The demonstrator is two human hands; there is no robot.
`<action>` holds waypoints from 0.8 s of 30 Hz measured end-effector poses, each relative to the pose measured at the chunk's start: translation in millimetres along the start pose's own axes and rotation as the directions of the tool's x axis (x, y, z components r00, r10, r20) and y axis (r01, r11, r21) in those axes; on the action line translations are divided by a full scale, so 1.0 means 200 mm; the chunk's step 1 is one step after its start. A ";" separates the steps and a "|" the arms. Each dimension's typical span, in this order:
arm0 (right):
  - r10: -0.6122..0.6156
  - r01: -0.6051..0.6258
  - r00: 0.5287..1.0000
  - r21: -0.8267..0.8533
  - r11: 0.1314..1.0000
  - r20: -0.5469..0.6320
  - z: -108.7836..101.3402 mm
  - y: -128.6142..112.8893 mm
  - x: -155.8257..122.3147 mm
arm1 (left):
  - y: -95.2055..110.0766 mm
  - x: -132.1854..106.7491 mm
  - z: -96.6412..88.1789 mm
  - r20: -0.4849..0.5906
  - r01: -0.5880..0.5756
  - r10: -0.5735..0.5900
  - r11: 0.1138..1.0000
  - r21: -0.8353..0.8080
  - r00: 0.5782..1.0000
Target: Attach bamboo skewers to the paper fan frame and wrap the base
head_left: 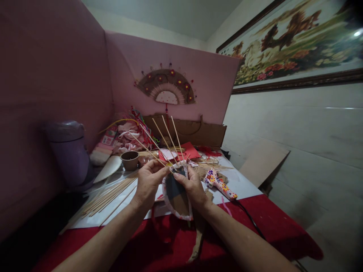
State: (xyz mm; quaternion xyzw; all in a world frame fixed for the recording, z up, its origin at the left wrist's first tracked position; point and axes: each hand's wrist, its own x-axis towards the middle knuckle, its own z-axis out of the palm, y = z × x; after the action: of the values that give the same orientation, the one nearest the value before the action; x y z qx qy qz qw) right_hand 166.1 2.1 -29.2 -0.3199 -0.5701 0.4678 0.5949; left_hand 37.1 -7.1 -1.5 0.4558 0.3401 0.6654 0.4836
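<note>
A rounded cardboard piece with a pale fabric edging is held upright in front of me. Several thin wooden sticks fan out upward from its top edge. My left hand is closed at the upper left corner, its thumb and fingers pinching the lower end of the leftmost stick. Gripping the piece's right side is my right hand, with the thumb lying on the front face near the stick ends. The fingers behind the piece are mostly hidden.
Loose wooden sticks lie left on the white sheet. A flower-patterned glue gun with a black cord rests at right. Behind stand a brown pot and pink cloth. A decorated fan hangs on the pink panel. A cardboard strip hangs below.
</note>
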 end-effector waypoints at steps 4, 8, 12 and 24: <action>-0.008 0.008 1.000 -0.004 1.000 0.005 0.00 0.00 0.00 | 0.00 0.00 0.00 -0.002 -0.007 0.007 1.000 -0.004 1.000; -0.014 0.014 1.000 -0.005 1.000 0.002 0.00 0.01 0.00 | -0.01 0.01 0.00 0.001 -0.011 0.011 1.000 -0.004 1.000; -0.014 0.014 1.000 0.007 1.000 0.006 0.00 0.01 0.01 | -0.01 0.01 0.00 0.003 -0.009 0.009 1.000 -0.014 1.000; -0.014 0.014 1.000 -0.001 1.000 0.006 0.00 0.01 0.00 | 0.00 0.00 0.00 -0.005 -0.014 0.014 1.000 -0.010 1.000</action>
State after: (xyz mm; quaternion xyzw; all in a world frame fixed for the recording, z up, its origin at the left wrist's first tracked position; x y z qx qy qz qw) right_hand 166.4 3.0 -30.5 -0.3150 -0.5741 0.4644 0.5962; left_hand 36.9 -6.8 -1.4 0.4540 0.3348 0.6717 0.4802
